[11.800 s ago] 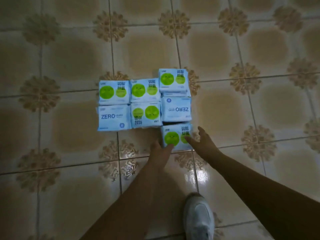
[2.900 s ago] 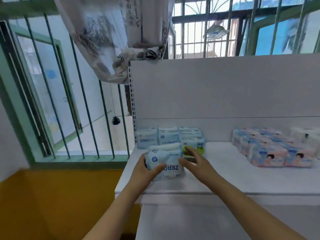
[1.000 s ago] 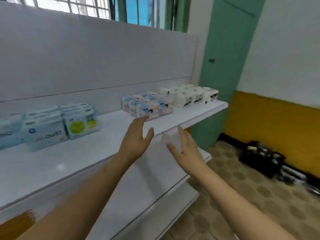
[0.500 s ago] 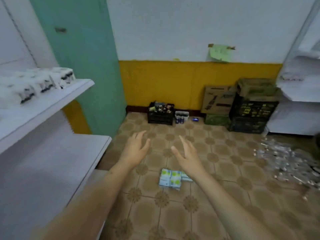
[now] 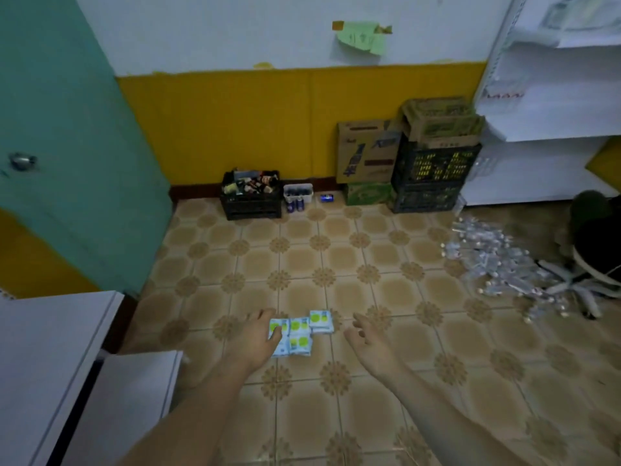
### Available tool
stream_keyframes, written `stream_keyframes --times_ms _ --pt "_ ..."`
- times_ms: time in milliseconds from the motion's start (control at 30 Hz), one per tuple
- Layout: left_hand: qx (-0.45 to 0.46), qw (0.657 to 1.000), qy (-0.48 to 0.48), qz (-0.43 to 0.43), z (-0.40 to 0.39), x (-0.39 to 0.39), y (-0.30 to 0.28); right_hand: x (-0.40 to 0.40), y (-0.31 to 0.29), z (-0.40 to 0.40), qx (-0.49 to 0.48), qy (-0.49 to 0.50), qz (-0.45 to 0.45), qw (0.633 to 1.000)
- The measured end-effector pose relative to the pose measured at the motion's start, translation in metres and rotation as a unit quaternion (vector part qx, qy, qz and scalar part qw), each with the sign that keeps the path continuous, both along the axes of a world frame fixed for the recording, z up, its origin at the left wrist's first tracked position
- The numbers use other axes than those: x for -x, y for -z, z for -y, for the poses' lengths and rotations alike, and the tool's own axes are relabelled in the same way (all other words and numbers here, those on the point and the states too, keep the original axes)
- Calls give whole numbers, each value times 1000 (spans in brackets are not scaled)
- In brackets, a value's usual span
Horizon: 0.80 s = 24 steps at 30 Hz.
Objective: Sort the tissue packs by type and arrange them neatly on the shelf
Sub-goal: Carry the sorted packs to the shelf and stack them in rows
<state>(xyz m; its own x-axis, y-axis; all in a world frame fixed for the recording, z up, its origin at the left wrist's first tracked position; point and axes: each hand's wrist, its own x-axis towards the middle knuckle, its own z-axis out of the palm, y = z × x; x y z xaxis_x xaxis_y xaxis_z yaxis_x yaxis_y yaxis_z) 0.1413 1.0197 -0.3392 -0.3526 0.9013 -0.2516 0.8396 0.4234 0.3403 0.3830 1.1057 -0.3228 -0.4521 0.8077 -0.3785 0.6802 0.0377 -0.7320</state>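
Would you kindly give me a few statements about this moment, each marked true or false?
1. Tissue packs lie on the floor. True.
2. The left hand holds a pack. False: its fingers are relaxed and hold nothing.
3. The right hand is empty. True.
4. Some packs show green circles. True.
5. The black crate stands on a shelf. False: it stands on the floor by the yellow wall.
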Motion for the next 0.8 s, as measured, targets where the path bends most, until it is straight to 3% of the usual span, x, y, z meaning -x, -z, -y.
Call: stream_keyframes --times_ms 467,633,800 --pt "116 992 48 21 -133 126 157 134 143 -120 97 65 112 987" --pt "142 988 50 34 -164 145 269 175 260 -159 129 43 138 981" --pt "152 985 86 15 -163 157 430 187 433 -173 168 -2 201 965"
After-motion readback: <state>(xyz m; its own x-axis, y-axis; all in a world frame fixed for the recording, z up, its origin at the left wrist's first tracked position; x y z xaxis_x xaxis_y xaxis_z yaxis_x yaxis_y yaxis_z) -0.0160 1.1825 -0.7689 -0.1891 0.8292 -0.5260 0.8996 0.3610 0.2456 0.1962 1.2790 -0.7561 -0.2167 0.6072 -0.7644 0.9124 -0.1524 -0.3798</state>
